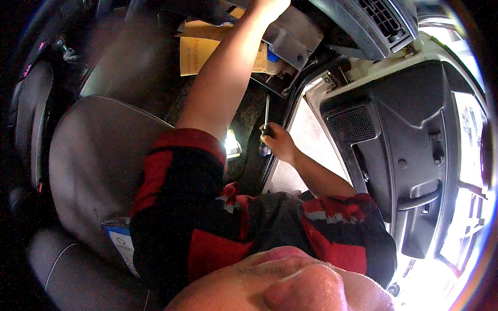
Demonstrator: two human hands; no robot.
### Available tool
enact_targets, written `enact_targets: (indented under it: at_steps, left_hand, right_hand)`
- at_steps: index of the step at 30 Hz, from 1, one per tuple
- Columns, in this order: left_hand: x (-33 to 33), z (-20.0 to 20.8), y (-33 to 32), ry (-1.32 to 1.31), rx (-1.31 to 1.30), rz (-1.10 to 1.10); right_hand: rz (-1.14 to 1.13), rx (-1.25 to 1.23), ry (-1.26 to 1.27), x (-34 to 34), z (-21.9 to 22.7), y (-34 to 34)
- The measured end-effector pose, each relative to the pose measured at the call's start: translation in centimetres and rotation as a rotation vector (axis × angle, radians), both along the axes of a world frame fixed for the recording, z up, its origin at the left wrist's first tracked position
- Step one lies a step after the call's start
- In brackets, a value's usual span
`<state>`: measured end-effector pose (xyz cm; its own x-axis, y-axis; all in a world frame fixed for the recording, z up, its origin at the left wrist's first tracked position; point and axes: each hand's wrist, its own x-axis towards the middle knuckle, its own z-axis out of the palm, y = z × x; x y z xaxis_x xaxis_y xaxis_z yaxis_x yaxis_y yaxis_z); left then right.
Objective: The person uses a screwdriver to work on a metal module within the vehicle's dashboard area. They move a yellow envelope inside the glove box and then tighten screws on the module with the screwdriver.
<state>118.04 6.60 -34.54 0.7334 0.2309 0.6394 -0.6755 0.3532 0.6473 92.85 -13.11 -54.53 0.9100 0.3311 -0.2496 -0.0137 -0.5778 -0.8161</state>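
My right hand (280, 143) is closed around the dark handle of a screwdriver (267, 111), low beside the door sill. Its thin metal shaft points up and away from me. My left arm stretches forward across the footwell to the dashboard. At the upper edge of the view, my left hand (272, 7) is partly cut off and its fingers do not show. Just below it hangs a dark grey plastic panel (290, 49), which looks like part of the glove box area. Yellow-brown cardboard or envelopes (194, 56) lie behind my left forearm.
The open car door (404, 140) stands to my right, with a speaker grille and a pull handle. An air vent (381, 18) sits in the dashboard at the upper right. A grey seat (98, 155) is at my left. A bright lamp (232, 145) glows on the footwell floor.
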Motion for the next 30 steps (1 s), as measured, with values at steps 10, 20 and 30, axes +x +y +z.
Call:
enact_targets:
  at_steps: [10,20,30]
  left_hand:
    - [2.5,-1.3,0.9,0.151,-0.303,-0.54]
    - [2.1,-0.8,1.4,0.013,-0.476,-0.485]
    - [1.4,0.4,4.6,0.252,0.108,-0.445]
  right_hand:
    - [-0.032,0.03,0.124,-0.1,-0.4,0.0]
    - [-0.027,0.012,0.107,-0.2,0.1,0.2]
    - [0.071,0.312,-0.049,5.6,11.3,4.7]
